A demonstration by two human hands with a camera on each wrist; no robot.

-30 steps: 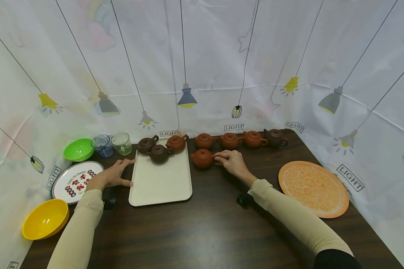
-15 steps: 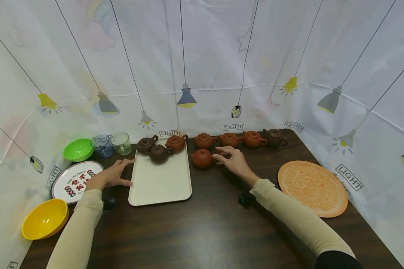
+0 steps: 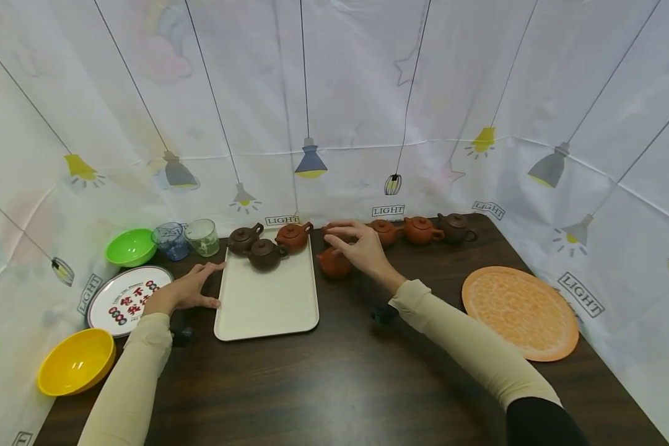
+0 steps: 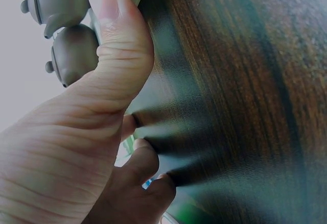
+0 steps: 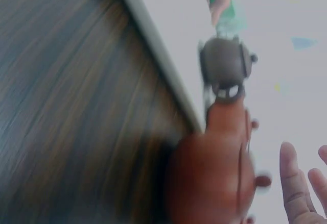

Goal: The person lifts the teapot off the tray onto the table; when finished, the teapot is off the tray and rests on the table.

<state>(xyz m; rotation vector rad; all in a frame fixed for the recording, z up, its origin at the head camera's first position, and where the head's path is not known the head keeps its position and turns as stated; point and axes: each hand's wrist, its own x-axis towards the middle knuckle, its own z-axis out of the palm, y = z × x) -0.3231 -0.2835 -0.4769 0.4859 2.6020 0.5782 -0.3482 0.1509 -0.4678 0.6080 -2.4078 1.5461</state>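
A cream tray point(image 3: 267, 303) lies on the dark wooden table; my left hand point(image 3: 184, 291) touches its left edge with thumb and fingertips. Two dark brown teapots point(image 3: 264, 254) and a reddish one point(image 3: 293, 238) stand at the tray's far end. My right hand point(image 3: 363, 249) hovers over a reddish-brown teapot point(image 3: 334, 264) just right of the tray, partly covering it. In the right wrist view its fingers point(image 5: 292, 183) are apart from the blurred teapot point(image 5: 207, 178) and hold nothing. The left thumb point(image 4: 122, 45) lies against the tray's edge in the left wrist view.
Along the back edge stand reddish teapots point(image 3: 419, 230) and a dark one point(image 3: 456, 228); my right hand mostly hides another. To the left are two glasses point(image 3: 202, 238), a green bowl point(image 3: 131, 248), a plate point(image 3: 125, 300) and a yellow bowl point(image 3: 77, 362). An orange round mat point(image 3: 520, 313) lies right.
My right hand has let go of the front reddish teapot's handle and moved left and up above it. My left hand keeps its place at the tray.
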